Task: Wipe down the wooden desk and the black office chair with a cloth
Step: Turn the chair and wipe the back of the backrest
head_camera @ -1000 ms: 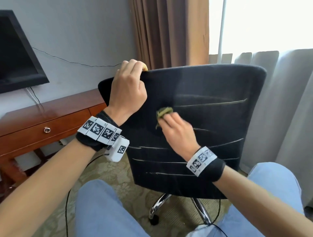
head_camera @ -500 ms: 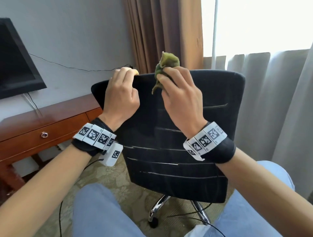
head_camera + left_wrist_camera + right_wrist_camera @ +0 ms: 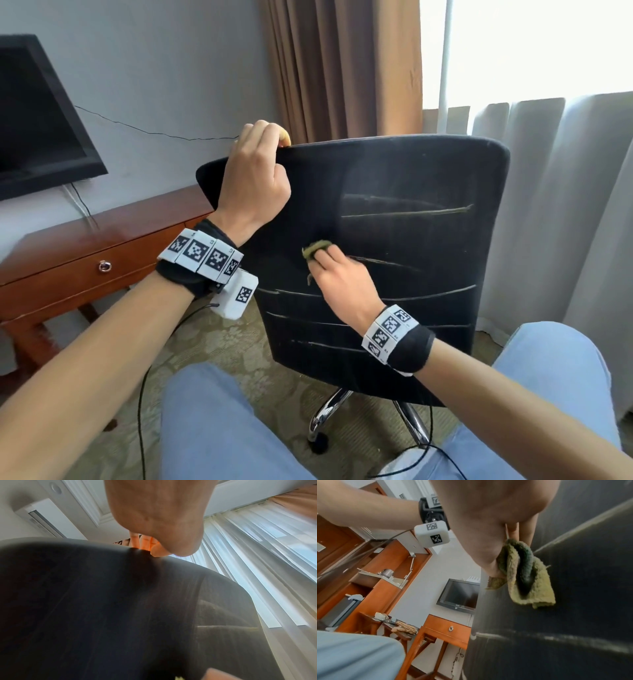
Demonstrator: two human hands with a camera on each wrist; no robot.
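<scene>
Left hand grips top edge of black office chair backrest, steadying it; right hand clamps bunched green cloth against mid-backrest; best keep flat pressure, overlapping strokes along seams; wooden desk sits left.

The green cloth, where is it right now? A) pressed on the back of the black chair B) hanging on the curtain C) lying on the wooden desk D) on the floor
A: the right hand holds the green cloth against the back of the black chair.
</scene>
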